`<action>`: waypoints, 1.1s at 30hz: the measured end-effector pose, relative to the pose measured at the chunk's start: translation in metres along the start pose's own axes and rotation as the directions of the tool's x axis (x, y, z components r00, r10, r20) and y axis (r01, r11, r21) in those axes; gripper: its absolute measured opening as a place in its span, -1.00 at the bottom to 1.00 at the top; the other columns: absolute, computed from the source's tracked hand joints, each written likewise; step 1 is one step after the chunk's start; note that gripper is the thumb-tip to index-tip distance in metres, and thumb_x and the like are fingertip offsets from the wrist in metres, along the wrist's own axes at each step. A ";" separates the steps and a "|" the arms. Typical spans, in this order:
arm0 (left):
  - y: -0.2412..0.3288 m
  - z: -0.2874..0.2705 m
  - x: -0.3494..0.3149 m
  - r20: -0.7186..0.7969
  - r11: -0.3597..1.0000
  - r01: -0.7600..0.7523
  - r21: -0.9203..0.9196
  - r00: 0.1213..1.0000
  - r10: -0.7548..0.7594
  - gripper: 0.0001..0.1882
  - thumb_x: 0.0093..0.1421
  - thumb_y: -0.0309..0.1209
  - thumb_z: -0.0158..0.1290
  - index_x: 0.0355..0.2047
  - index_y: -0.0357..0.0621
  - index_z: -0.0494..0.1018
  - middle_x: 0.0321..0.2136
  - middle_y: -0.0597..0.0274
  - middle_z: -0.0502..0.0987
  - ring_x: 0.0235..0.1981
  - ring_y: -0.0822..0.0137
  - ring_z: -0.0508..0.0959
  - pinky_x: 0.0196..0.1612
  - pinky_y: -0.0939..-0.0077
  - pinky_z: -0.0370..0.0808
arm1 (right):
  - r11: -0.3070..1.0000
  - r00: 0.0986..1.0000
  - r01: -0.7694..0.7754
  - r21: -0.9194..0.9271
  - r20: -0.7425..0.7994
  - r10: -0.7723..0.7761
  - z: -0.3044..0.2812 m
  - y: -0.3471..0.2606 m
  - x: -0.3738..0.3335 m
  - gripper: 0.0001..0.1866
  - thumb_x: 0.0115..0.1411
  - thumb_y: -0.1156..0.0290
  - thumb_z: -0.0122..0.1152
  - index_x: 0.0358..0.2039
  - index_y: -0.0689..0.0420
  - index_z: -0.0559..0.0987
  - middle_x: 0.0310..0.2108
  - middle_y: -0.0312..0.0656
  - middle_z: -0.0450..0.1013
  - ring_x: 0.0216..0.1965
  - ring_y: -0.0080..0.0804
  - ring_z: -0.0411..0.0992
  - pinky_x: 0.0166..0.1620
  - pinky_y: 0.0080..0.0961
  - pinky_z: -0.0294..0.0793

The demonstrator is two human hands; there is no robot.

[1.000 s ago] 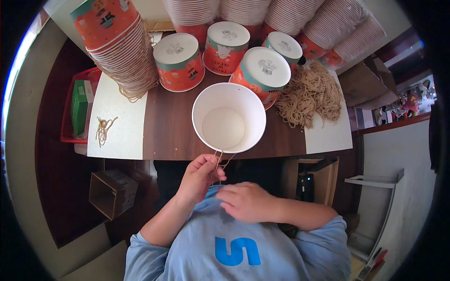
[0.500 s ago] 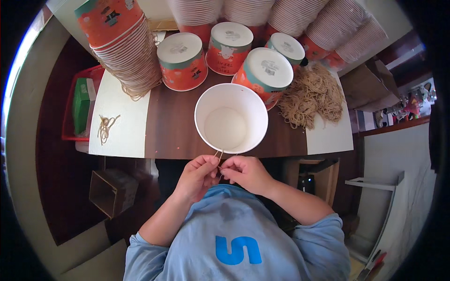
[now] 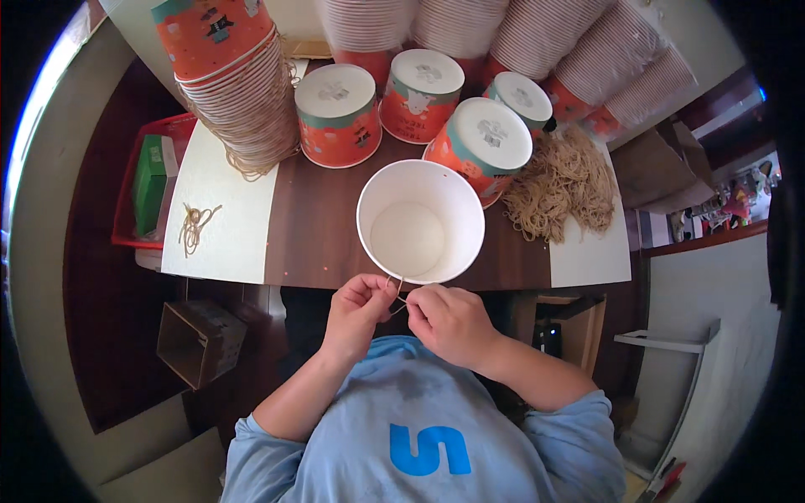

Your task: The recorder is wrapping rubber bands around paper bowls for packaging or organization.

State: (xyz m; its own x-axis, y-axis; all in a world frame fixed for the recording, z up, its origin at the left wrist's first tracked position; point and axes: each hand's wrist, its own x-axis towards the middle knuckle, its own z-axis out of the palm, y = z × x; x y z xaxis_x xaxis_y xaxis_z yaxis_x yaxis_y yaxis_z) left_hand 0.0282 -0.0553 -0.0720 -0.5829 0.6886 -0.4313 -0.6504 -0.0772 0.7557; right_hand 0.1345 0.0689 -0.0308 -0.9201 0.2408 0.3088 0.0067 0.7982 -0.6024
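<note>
A white-lined paper bucket stands mouth up at the table's front edge. At its near rim my left hand pinches a thin tan cord between thumb and fingers. The cord runs up to the bucket's rim; I cannot tell whether it passes through the wall. My right hand is closed on the cord just to the right, with a short stretch of it between the two hands. The fingertips of the right hand are partly hidden.
Several orange buckets stand upside down behind. A tall nested stack wound with cord leans at the left. A heap of tan cords lies at the right, a small bundle at the left. A cardboard box sits below.
My right hand has moved slightly right and turned, drawing the cord away from my left hand. My left hand keeps its pinch. The whole view has shifted a little.
</note>
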 end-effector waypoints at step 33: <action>-0.015 -0.024 -0.004 0.227 0.652 -0.520 0.552 0.846 0.482 -0.84 0.08 -0.53 0.05 -0.29 -0.25 0.46 -0.46 0.29 0.40 -0.57 0.55 0.35 -0.53 0.65 0.30 | 0.649 0.819 -0.570 0.504 0.283 0.499 0.028 0.015 -0.020 -0.86 0.15 0.46 0.15 -0.31 0.25 0.50 -0.49 -0.25 0.49 -0.48 -0.66 0.45 -0.42 -0.66 0.45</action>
State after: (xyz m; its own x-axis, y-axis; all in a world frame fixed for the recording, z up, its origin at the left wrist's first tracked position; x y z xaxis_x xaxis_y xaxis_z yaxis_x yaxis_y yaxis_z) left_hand 0.0284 -0.0746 -0.0934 -0.6963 0.7090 0.1114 0.1476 -0.0105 0.9890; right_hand 0.1420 0.0606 -0.0668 -0.8609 0.4397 -0.2561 0.3314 0.1025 -0.9379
